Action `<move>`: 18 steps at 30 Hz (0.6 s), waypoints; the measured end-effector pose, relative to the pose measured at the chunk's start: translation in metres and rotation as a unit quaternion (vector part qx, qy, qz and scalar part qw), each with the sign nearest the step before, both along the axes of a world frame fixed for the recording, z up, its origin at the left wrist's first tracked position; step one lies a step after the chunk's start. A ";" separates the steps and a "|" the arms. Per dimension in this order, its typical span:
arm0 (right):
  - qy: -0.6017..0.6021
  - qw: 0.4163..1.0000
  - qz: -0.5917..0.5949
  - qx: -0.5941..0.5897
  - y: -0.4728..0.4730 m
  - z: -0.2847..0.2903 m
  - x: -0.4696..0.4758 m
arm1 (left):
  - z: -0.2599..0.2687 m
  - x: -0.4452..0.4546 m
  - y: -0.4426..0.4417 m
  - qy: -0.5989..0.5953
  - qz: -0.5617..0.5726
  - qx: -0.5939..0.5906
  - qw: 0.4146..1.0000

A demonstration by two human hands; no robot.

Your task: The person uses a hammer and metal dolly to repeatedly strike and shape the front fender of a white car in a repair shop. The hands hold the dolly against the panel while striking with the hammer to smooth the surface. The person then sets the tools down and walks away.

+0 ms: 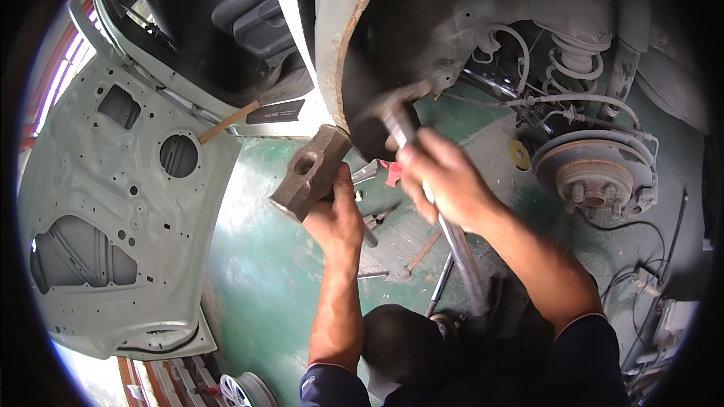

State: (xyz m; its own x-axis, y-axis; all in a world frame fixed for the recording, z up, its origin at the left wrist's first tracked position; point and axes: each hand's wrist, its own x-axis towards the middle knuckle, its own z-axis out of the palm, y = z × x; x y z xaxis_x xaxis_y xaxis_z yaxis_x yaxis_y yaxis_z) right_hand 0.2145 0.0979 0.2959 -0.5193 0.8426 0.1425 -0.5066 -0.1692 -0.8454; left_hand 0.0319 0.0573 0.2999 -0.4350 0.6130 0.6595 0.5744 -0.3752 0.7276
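Observation:
My left hand (338, 217) grips a heavy steel sledgehammer head (312, 172), its open eye facing me. The upper end of the head is against or very close to the lower corner of the pale wheel arch's rusty edge (343, 62). A short grey rod end shows beyond my wrist; whether it joins the head is hidden. My right hand (447, 181) is closed round the metal shaft of a hammer (400, 121), blurred by motion. The hammer's head (404, 96) is in front of the dark wheel well, right of the sledgehammer head.
An open car door (209, 226) stands left, with a wooden stick (229, 121) between it and the sill (277, 113). At right hang a brake disc (594, 167) and coil spring (574, 70). Several tools lie on the green floor (260, 271). An alloy wheel (246, 390) is bottom left.

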 end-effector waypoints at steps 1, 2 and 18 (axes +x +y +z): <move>-0.011 0.999 0.045 0.009 0.000 0.000 0.000 | 0.000 0.000 0.000 0.000 -0.004 0.004 1.000; -0.020 0.999 0.033 -0.018 0.000 -0.001 -0.001 | 0.000 0.000 0.000 0.001 -0.010 0.008 1.000; -0.023 0.998 -0.054 0.031 -0.002 0.000 -0.004 | -0.013 -0.007 -0.001 0.006 0.016 -0.028 0.999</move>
